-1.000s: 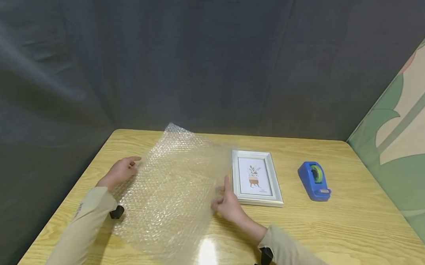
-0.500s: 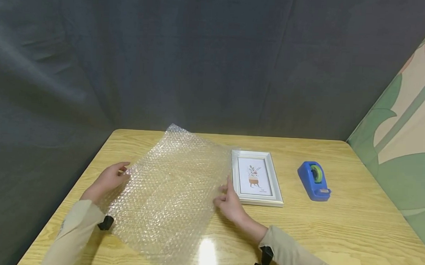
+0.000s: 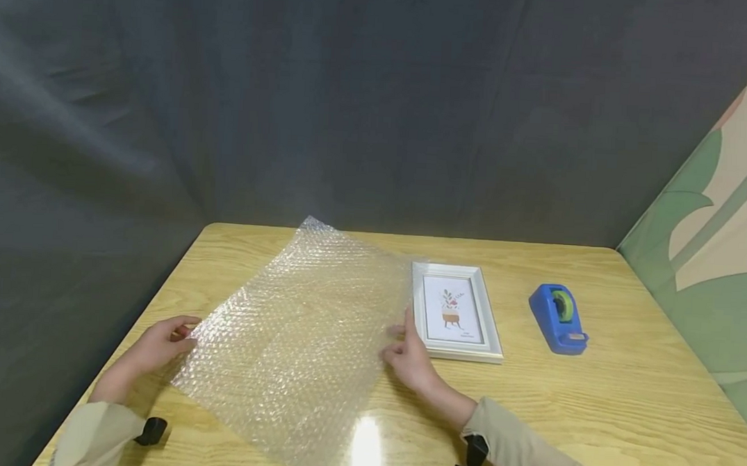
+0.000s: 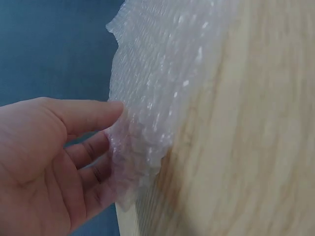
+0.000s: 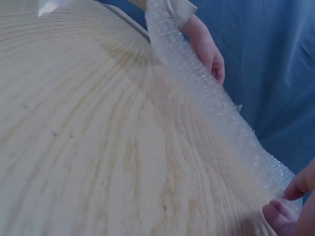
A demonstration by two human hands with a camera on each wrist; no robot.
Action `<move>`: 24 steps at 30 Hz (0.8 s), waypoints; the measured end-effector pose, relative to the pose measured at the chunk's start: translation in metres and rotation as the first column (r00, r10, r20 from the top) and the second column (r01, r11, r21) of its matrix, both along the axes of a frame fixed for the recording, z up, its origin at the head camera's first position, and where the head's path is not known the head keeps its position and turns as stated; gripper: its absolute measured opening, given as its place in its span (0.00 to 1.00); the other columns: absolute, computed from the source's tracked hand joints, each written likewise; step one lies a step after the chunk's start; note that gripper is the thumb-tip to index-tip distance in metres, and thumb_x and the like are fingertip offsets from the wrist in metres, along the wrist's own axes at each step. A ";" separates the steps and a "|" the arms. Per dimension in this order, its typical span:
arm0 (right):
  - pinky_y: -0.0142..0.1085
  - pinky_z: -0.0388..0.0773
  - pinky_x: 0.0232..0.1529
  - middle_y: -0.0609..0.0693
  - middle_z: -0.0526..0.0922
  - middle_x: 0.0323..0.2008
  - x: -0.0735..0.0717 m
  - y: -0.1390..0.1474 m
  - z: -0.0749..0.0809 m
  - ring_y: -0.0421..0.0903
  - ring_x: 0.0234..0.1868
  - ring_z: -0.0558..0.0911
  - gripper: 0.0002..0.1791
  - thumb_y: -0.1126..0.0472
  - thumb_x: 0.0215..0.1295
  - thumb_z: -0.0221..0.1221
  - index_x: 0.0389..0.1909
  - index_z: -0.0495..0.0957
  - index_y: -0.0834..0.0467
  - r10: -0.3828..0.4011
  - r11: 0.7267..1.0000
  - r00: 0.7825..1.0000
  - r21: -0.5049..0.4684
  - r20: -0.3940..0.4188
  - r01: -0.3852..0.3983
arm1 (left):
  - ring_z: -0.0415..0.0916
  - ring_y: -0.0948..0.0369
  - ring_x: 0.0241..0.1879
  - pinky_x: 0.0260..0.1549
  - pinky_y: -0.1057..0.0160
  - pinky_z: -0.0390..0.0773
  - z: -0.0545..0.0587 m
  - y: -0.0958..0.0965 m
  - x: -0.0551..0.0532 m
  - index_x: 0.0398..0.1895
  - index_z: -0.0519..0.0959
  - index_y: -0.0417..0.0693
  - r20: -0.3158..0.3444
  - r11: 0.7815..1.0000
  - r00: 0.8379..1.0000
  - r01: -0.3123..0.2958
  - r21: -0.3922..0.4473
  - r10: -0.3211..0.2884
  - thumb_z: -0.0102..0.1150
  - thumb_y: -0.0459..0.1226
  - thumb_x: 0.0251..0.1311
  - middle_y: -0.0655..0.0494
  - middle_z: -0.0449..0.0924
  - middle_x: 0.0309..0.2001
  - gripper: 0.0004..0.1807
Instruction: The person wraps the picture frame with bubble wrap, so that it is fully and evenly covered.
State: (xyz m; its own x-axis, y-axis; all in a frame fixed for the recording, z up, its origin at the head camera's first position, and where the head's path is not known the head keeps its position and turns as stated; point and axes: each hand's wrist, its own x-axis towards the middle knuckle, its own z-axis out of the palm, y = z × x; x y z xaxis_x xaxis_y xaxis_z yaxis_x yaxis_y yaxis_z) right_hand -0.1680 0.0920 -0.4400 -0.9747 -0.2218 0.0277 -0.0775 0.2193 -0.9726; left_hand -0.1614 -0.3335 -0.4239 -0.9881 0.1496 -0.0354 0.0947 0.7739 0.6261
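A clear sheet of bubble wrap (image 3: 294, 327) is spread over the left half of the table, between both hands. At its left edge my left hand (image 3: 158, 349) pinches the film; in the left wrist view the thumb (image 4: 98, 115) lies on the near side with the other fingers behind the film. My right hand (image 3: 413, 360) holds the right edge between thumb and fingers, which the right wrist view shows at the lower corner. Just beyond that hand lies a silver picture frame (image 3: 491, 328) with a plant print, its left edge slightly overlapped by the wrap.
A blue tape dispenser (image 3: 547, 324) with a green roll stands to the right of the picture frame. The wooden table (image 3: 630, 383) ends at a dark curtain (image 3: 366, 121) behind and on the left. A wall panel with painted flowers (image 3: 735, 276) borders the right side.
My left hand has moved left and toward me along the wrap, drawing its left edge outward so the sheet lies wider. The right hand keeps nearly the same place at the right edge.
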 end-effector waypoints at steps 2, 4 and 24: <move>0.29 0.77 0.29 0.71 0.62 0.55 -0.001 0.003 0.001 0.55 0.36 0.79 0.51 0.80 0.51 0.52 0.67 0.27 0.69 0.016 1.000 1.000 -0.003 0.005 -0.016 | 0.75 0.53 0.34 0.26 0.63 0.75 -0.001 0.003 0.002 0.53 0.68 0.26 -0.014 1.000 1.000 -0.009 0.001 0.009 0.54 0.30 0.58 0.46 0.74 0.34 0.21; 0.30 0.78 0.29 0.71 0.62 0.55 -0.002 0.006 0.001 0.55 0.37 0.79 0.51 0.80 0.51 0.53 0.67 0.27 0.69 0.027 1.000 1.000 -0.005 0.006 -0.026 | 0.74 0.56 0.33 0.26 0.64 0.75 -0.001 0.007 0.002 0.54 0.68 0.28 -0.028 1.000 0.999 -0.025 -0.004 0.025 0.53 0.30 0.59 0.47 0.74 0.34 0.20; 0.31 0.78 0.28 0.70 0.63 0.55 -0.012 0.015 -0.003 0.56 0.37 0.79 0.53 0.79 0.49 0.56 0.67 0.27 0.67 0.103 0.992 0.995 -0.065 -0.011 -0.104 | 0.75 0.45 0.36 0.30 0.58 0.77 -0.015 0.020 0.009 0.50 0.71 0.28 -0.165 0.980 0.968 -0.198 -0.036 0.190 0.53 0.27 0.57 0.38 0.76 0.36 0.17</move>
State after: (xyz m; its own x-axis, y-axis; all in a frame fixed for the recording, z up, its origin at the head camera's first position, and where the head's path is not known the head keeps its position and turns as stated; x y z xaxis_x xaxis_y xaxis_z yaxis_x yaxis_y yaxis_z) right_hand -0.1796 0.1075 -0.4430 -0.9463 -0.3189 0.0531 -0.1042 0.1455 -0.9839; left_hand -0.1526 -0.3138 -0.4393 -0.9915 -0.0432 0.1230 0.0355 0.8184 0.5736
